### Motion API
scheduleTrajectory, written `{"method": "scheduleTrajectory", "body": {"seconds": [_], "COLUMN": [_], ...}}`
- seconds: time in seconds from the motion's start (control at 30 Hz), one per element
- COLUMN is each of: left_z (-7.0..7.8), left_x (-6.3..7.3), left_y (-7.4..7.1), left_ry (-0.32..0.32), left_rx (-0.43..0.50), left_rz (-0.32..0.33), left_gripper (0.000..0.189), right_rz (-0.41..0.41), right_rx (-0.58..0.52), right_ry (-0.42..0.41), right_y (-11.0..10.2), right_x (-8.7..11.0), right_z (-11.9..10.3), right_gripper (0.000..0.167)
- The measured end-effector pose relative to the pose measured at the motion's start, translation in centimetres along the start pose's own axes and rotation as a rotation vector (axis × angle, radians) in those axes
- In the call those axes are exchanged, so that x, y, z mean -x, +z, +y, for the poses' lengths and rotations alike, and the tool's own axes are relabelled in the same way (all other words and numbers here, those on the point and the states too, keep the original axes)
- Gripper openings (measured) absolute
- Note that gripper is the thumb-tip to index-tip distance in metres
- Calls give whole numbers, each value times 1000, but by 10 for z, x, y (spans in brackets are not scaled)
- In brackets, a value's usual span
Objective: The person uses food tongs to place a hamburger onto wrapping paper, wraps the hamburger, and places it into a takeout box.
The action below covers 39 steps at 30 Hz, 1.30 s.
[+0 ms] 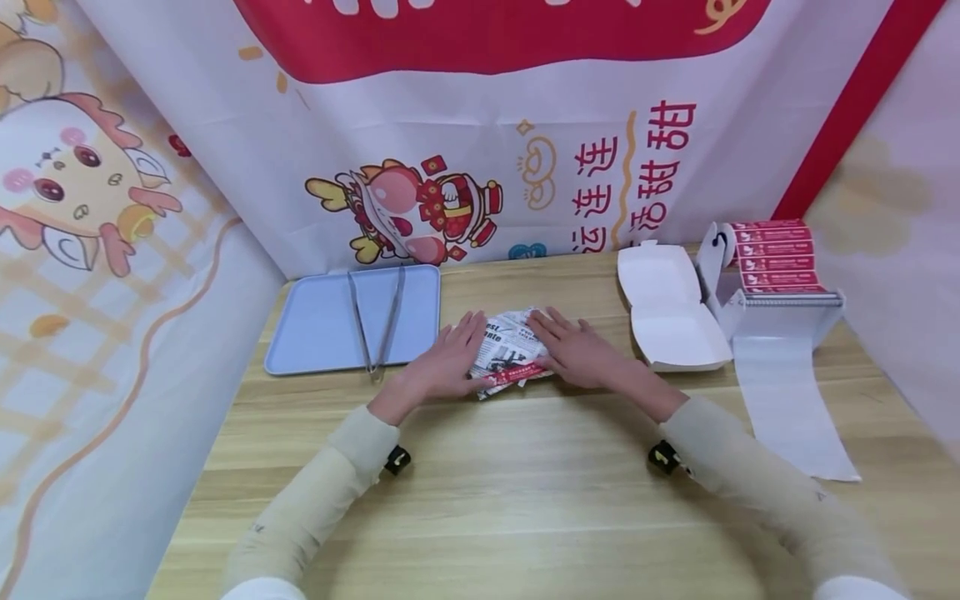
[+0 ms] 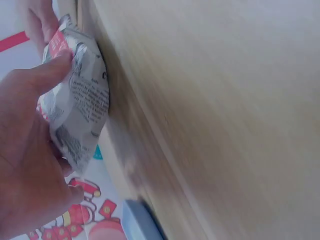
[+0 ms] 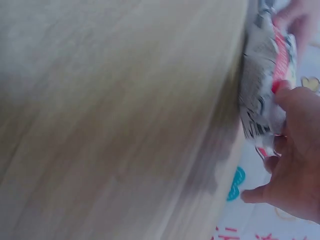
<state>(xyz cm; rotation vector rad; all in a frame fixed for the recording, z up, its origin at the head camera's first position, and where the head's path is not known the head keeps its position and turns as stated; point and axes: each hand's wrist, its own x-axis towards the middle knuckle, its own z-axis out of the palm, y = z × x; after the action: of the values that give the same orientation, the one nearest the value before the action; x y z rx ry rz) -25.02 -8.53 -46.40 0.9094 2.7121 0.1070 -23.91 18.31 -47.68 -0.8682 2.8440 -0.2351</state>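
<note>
A package wrapped in newsprint-patterned paper (image 1: 507,343) lies on the wooden table between both hands, with a red label strip (image 1: 517,374) across its near side. My left hand (image 1: 450,358) holds its left end; in the left wrist view the thumb presses the label side while the other fingers go round behind the paper (image 2: 82,100). At the opposite end my right hand (image 1: 579,354) grips it likewise, its thumb on the red strip in the right wrist view and fingers along the far side of the wrap (image 3: 257,85). What the paper encloses is hidden.
To the left, metal tongs (image 1: 378,325) lie on a light blue tray (image 1: 315,325), handle end past its near edge. On the right sit an opened white clamshell box (image 1: 678,329) and a dispenser (image 1: 783,308) with red printed labels, its pale backing strip (image 1: 795,408) trailing forward. A printed cloth hangs behind.
</note>
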Motion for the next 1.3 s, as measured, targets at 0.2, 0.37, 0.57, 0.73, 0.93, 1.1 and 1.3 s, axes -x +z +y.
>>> {"method": "scheduleTrajectory", "body": {"seconds": [0.2, 0.37, 0.57, 0.73, 0.93, 1.1, 1.3], "left_z": [-8, 6, 35, 41, 30, 16, 2], "left_x": [12, 6, -24, -38, -34, -23, -8], "left_y": [-9, -14, -10, -3, -4, -4, -5], "left_ry": [8, 39, 76, -15, -84, -114, -130], "left_rx": [48, 50, -14, -83, -90, -41, 56], "left_rz": [-6, 53, 99, 25, 52, 100, 129], "left_gripper": [108, 105, 114, 117, 114, 115, 112], "right_rz": [65, 110, 19, 49, 302, 318, 264], "right_rx": [-102, -155, -117, -30, 97, 63, -10], "right_ry": [0, 81, 241, 184, -15, -93, -163], "right_y": [-21, -38, -38, -14, 12, 19, 23], "right_x": [33, 75, 123, 135, 124, 107, 91], "right_z": [23, 51, 83, 91, 68, 34, -4], "right_gripper": [74, 77, 89, 57, 22, 23, 19]}}
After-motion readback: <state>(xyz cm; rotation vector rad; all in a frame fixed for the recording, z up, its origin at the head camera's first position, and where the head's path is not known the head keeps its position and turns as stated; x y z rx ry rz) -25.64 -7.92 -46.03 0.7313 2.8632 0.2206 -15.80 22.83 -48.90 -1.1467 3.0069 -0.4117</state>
